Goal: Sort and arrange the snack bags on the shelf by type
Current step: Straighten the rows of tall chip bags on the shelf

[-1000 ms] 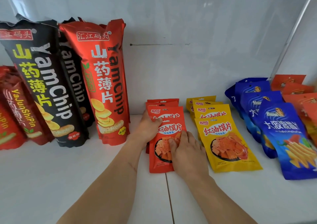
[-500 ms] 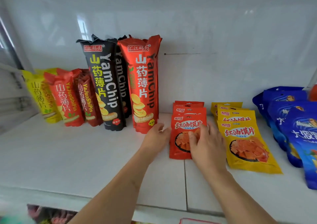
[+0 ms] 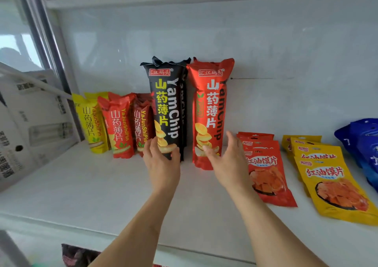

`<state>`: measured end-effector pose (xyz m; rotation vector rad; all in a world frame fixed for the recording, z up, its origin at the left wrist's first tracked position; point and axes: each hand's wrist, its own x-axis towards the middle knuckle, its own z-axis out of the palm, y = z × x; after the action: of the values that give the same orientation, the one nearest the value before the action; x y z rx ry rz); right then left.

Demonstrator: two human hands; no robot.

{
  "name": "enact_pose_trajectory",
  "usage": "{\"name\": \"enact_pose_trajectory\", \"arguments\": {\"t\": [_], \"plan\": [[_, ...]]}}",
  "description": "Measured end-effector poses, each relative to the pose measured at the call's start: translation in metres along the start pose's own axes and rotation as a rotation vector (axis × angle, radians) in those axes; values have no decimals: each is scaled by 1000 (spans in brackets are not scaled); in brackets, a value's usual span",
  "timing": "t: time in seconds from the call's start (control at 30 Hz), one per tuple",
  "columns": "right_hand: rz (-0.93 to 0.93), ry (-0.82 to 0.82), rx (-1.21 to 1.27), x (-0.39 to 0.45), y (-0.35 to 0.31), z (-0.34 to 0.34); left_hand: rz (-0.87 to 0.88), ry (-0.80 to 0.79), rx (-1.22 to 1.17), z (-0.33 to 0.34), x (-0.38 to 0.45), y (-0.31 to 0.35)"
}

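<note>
The left hand point(image 3: 161, 160) curls round the black YamChip bag point(image 3: 166, 111) base, the right hand point(image 3: 227, 160) spread open at three o'clock by the red YamChip bag point(image 3: 209, 113), likely straightening both next.

Bright, soft daylight; wide-angle warp, blurred edges

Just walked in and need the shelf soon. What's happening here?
A person is sorting snack bags on a white shelf. The left hand grips the base of the tall black YamChip bag; the right hand is open in front of the tall red YamChip bag. Flat red pouches and yellow pouches lie to the right.
</note>
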<state>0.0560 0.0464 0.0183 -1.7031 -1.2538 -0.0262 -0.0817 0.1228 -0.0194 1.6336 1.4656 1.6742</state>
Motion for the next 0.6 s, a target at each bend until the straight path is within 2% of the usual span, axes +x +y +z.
{"name": "enact_pose_trajectory", "arguments": {"t": [0.1,0.17,0.3,0.6], "plan": [[52,78,86,27,-17,11,-80,-102,-28,-1,19,-16],[131,78,127,43,-23,21,-79,-159,-64,1,27,-27],[249,86,158,51,-23,43,-196,-277,-126,11,37,-41],[293,150,167,53,1,64,-181,-317,-3,26,56,-54]]}}
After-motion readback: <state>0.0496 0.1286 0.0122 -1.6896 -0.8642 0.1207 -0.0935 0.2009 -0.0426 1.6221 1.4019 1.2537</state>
